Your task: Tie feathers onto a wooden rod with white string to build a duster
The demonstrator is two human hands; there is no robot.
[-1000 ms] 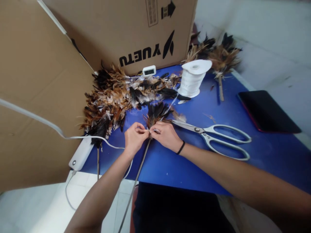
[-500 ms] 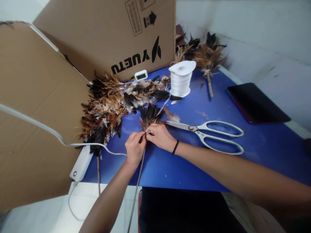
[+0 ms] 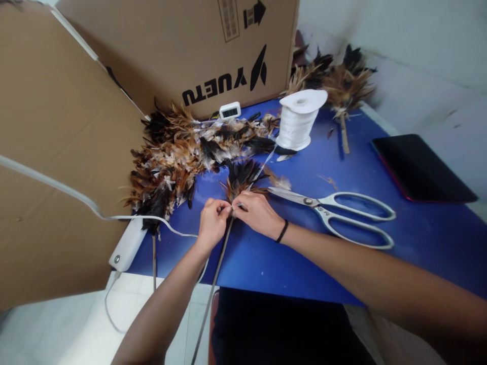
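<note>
A small bunch of dark and brown feathers (image 3: 243, 178) sits at the top end of a thin stick (image 3: 218, 268), like a feather duster, lying over the table edge. My left hand (image 3: 213, 223) is closed in a pinch at the base of the feathers, where they meet the stick. Against it, my right hand (image 3: 261, 215) pinches the white ribbon (image 3: 268, 159) at the same spot; the fingertips hide the exact grip. That ribbon runs up to a white spool (image 3: 299, 121) standing on the table. Large scissors (image 3: 317, 204) lie spread just right of my right hand.
A pile of feathered sticks (image 3: 178, 157) fills the left of the blue table (image 3: 289, 263). A cardboard box (image 3: 160, 56) stands behind it. A white cable (image 3: 140, 217) crosses by my left arm, near a power bank (image 3: 127, 246). A tablet (image 3: 426, 167) lies right.
The camera view has shifted, so the table things appear farther right. Both hands stay together at the feather base; my left fingers have shifted slightly and curl more visibly in a pinch.
</note>
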